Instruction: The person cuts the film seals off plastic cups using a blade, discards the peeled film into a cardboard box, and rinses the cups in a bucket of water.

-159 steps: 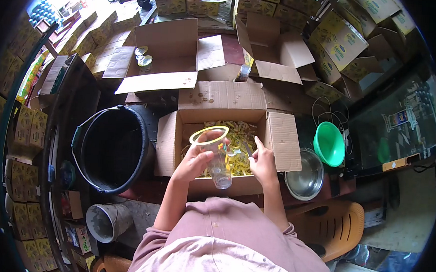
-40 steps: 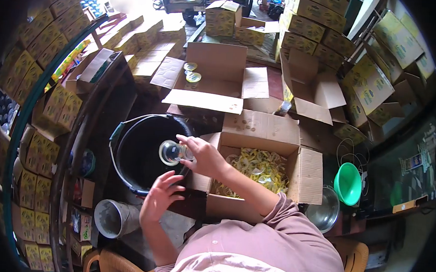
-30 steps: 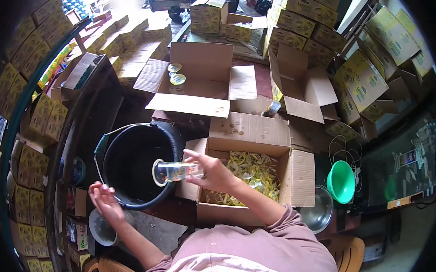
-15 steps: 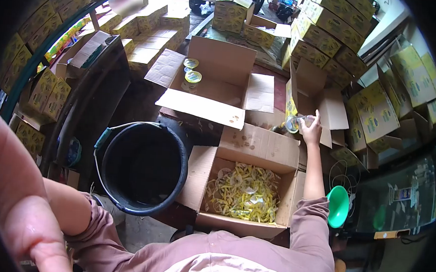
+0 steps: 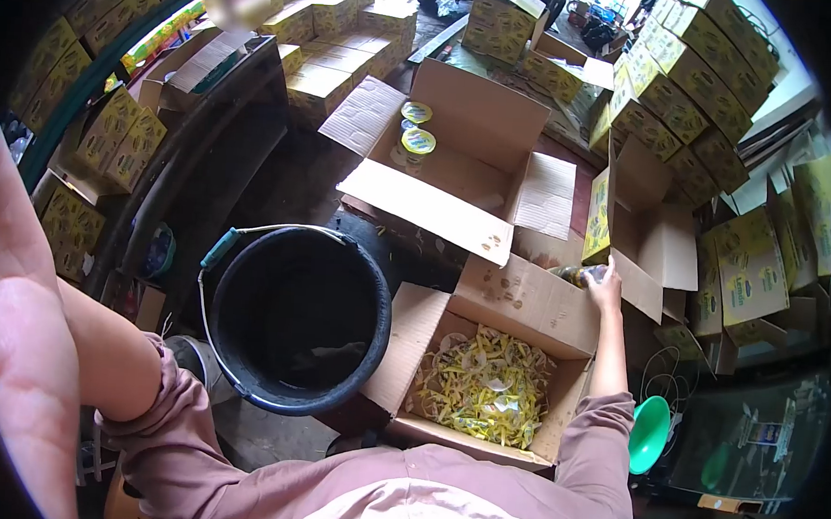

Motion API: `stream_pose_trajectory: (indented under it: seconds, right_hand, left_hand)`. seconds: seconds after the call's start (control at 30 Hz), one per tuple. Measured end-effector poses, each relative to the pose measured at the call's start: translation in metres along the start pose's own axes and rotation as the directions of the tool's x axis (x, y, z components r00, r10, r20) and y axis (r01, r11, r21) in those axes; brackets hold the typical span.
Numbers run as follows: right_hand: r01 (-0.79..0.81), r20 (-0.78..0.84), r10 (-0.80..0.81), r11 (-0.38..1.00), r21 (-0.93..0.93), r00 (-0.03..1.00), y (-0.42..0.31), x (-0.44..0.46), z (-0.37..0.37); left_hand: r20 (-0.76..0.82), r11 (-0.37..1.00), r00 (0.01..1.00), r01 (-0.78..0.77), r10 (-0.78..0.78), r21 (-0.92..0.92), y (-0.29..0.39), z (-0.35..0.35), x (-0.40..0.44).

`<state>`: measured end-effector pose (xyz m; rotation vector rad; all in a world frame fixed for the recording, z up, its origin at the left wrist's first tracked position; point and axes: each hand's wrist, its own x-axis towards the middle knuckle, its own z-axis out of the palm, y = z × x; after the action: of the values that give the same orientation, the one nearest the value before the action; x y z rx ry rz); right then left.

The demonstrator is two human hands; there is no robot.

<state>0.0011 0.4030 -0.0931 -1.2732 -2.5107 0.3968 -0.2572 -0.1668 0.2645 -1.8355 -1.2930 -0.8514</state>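
My right hand (image 5: pixel 606 290) reaches forward past the back flap of the open carton (image 5: pixel 527 282). Its fingers are closed around a small clear plastic cup (image 5: pixel 576 275), partly hidden by the fingers and the flap. Inside that carton lies a heap of yellow and clear plastic strips and rings (image 5: pixel 489 386). My left arm is bent up close to the camera, and the part nearest the lens, my left hand or wrist (image 5: pixel 21 352), fills the left edge with no fingers showing. Beside the scrap carton stands a black bucket (image 5: pixel 384 324) with a wire handle.
An open carton (image 5: pixel 419 200) ahead holds lidded cups (image 5: pixel 419 141) at its left end. Another open carton (image 5: pixel 674 250) stands on the right. A green bowl (image 5: pixel 649 436) sits right of my sleeve. Stacked yellow cartons (image 5: pixel 688 76) line the back. A person is at upper left.
My right hand has come lower and closer with the cup, now down behind the carton's flap. My view has shifted, so the scene sits further right. The left arm stays raised near the lens.
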Motion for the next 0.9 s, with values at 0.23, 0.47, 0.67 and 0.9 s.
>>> stream_pose_trajectory:
  seconds: [0.23,0.47,0.67,0.9]
  right_hand:
    - [0.048,-0.045,-0.049,0.999,-0.025,0.998,0.002,0.003,0.014]
    - [0.081,-0.101,-0.08,0.997,0.0,0.992,0.003,0.005,0.016]
    - [0.007,-0.086,-0.004,1.0,0.027,0.996,-0.007,0.002,0.012]
    - [-0.018,-0.144,0.024,0.999,0.044,0.989,0.002,-0.001,0.016]
  left_hand:
    - [0.01,1.0,1.0,0.007,-0.007,-0.013,-0.014,0.008,-0.005]
    - [-0.009,1.0,1.0,0.023,-0.023,-0.015,-0.026,0.01,-0.014]
    - [0.002,0.999,1.0,0.03,-0.03,-0.018,-0.034,0.016,-0.014]
    - [0.01,0.999,0.999,0.043,-0.043,-0.028,-0.054,0.024,-0.015]
